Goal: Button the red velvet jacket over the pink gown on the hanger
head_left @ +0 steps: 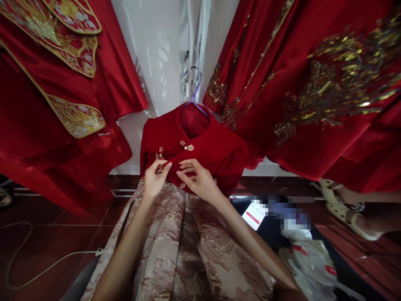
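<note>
A red jacket [219, 146] with a round neckline hangs on a purple hanger [196, 90] in front of me. Beaded flower fasteners [189, 147] sit on its front, with others lower down and at the left. My left hand [156, 179] pinches the jacket's front edge between thumb and fingers. Close beside it, my right hand [200, 179] is at the lower front, thumb and fingers apart, with nothing visible between them. Below the jacket spreads a shiny pinkish-gold brocade skirt [163, 238], partly covered by my forearms.
Red garments with gold embroidery [78, 117] hang at left, and sequinned red ones [338, 83] at right. A lit phone [255, 215] and plastic bags [313, 259] lie at lower right. A person's foot in a beige clog [347, 217] is beyond. A white cable [56, 261] crosses the tiled floor.
</note>
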A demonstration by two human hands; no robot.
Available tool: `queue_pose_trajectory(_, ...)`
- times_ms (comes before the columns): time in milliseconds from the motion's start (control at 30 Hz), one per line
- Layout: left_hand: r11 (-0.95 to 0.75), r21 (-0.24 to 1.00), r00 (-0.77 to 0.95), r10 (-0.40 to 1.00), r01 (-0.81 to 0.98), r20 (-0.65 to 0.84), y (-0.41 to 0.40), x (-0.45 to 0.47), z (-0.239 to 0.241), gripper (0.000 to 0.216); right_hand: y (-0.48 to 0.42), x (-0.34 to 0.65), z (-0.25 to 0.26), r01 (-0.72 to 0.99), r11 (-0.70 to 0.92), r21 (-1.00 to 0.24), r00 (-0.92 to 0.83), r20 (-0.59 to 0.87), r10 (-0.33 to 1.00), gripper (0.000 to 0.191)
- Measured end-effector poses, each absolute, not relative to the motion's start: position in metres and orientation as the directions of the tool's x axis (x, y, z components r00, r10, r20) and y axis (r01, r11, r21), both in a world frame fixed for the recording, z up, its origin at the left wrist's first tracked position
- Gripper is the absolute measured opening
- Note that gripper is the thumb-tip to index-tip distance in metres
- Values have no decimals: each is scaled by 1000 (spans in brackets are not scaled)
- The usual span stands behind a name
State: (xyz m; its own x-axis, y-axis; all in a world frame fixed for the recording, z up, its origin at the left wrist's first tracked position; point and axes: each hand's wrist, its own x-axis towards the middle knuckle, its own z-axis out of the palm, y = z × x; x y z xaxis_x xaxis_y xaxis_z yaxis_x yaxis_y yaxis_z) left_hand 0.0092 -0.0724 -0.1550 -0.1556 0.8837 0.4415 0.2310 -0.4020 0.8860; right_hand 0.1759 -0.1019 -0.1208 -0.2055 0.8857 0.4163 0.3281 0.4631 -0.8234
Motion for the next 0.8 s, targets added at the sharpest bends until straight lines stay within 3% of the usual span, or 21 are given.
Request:
queue_pose_trajectory(67, -368, 922, -143, 913, 121, 383, -78, 14, -155, 28, -94, 163, -126, 308, 447, -840, -182, 409, 894, 42)
queue_pose_trajectory(167, -324, 946, -108, 940, 21, 324, -82, 16, -156, 30, -85, 151, -133, 297, 436, -849, -156, 408, 900, 39)
queue_pose_trajectory(500, -424, 894, -58, 898, 143, 435, -78, 15, -154, 21, -83, 159, -140, 281, 367, -887, -163, 332, 929, 32)
queue_pose_trajectory(700, -492, 828, -338, 757, 267, 559, -61, 6, -158, 28, -77, 161, -138, 290, 388, -875, -139, 362, 922, 28)
queue_pose_trajectory(800, -490, 835, -273, 792, 252, 547, -46, -2, -160, 31, -69, 155, -130, 272, 425, -863, -124, 407, 905, 26)
